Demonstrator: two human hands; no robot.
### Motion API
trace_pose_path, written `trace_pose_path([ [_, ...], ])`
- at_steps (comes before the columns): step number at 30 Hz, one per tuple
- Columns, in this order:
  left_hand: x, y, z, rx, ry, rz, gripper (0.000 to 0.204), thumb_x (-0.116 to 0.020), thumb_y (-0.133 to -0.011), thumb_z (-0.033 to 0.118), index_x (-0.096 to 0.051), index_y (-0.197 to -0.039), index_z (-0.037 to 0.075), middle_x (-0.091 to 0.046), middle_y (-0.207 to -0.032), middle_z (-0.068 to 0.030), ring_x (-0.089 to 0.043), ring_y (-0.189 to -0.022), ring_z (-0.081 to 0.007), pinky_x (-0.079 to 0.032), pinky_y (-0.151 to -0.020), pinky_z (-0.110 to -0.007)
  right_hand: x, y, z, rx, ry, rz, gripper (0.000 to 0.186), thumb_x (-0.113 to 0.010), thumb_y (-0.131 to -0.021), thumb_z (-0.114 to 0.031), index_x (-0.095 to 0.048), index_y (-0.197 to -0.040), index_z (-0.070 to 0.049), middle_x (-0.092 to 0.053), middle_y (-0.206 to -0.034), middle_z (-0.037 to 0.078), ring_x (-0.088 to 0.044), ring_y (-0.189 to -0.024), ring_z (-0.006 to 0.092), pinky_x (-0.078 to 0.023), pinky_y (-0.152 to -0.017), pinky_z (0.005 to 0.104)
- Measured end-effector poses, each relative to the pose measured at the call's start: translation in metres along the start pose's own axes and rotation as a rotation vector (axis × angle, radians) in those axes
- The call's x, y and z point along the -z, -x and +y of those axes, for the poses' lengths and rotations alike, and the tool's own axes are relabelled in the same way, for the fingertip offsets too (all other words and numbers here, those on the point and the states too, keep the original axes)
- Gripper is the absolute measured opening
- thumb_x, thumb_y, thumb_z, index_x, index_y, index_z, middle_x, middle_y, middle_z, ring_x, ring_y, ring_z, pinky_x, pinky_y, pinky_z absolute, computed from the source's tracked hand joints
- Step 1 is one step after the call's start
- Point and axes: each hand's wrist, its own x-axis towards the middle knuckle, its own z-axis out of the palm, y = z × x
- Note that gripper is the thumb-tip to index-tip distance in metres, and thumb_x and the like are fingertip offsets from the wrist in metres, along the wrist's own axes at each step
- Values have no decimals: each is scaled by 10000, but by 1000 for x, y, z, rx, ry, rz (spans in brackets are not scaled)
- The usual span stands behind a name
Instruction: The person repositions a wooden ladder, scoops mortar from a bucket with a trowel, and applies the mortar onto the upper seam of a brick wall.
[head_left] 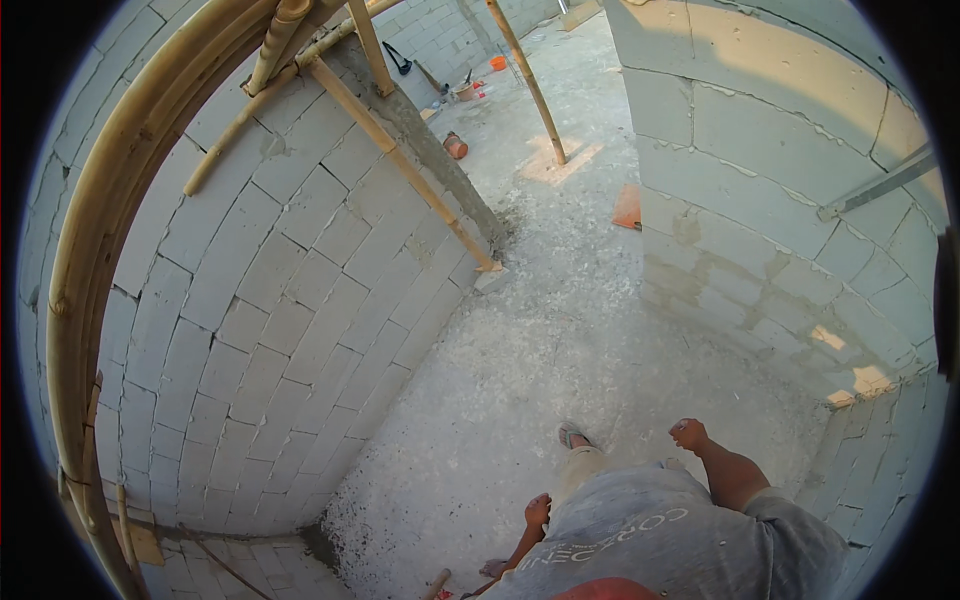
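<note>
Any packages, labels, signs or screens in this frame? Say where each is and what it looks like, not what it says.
No packages, signs or screens show.
Shirt print: pale lettering on the person's grey shirt, bottom centre.
Orange tub: small round container on the concrete floor far up the passage; no label can be made out.
Left hand and right hand: both closed in loose fists, holding nothing.

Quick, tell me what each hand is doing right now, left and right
Left hand: curled closed, nothing visible in it, hanging at the side above the grey concrete floor.
Right hand: closed in a fist, apparently empty.
</note>
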Motion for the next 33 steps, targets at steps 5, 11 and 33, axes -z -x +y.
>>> trace_pose_path([
  [5,68,-34,-13,-79,-739,-273,407,-605,-955,203,-579,-1328,42,-661,-1227,-95,-641,-1172,-210,-525,-949,-336,-34,-20,0,-198,-34,58,294,-694,-843,-306,-767,-961,-46,-757,-813,87,-724,-701,206,-586,-714,359],
  [11,125,-123,72,-51,-731,-390,431,-591,-971,208,-539,-1363,36,-636,-1277,-109,-633,-1179,-238,-521,-963,-362,-62,-42,5,150,433,161,429,-668,-878,-406,-743,-957,9,-743,-906,178,-720,-847,327,-565,-765,415],
  [33,-22,-266,195,281,-516,-270,419,-619,-923,221,-585,-1289,19,-647,-1178,-102,-647,-1031,-251,-503,-954,-386,94,-266,-206,-214,-249,81,334,-674,-907,-339,-712,-1052,-40,-710,-886,94,-666,-766,161,-528,-665,322],
])
